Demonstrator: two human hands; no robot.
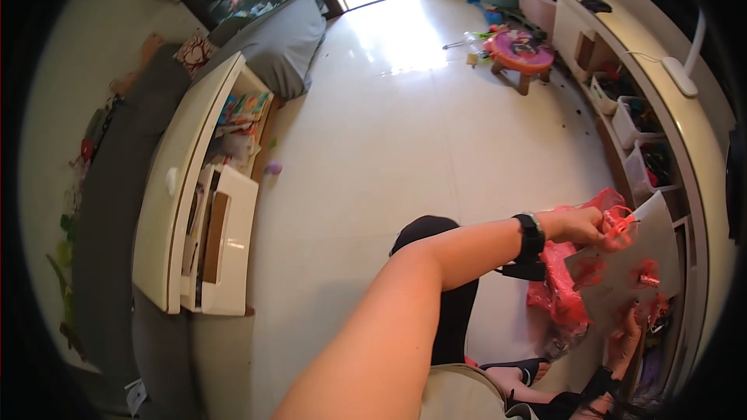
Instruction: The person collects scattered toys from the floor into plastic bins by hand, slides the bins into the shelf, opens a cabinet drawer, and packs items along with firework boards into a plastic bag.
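Note:
My left hand (583, 227), with a black watch on its wrist, reaches across to the right and is closed around some bright red loops (620, 225). Whether these are string or thin plastic, I cannot make out. Just below is a crumpled red plastic bag (554, 284) close to the floor. A flat pale grey sheet (668, 225) with red patches on it stands tilted beside the low cabinet. At its lower part, my right hand (625, 336) grips the sheet, its fingers partly hidden. A black band is on that wrist.
A long low cabinet (696, 136) with white bins (647, 171) runs along the right. An orange-and-purple stool (523, 50) holds small items on the tiled floor (366, 148). Left stand a cream cabinet (183, 187) with an open front and a grey-covered sofa (284, 39).

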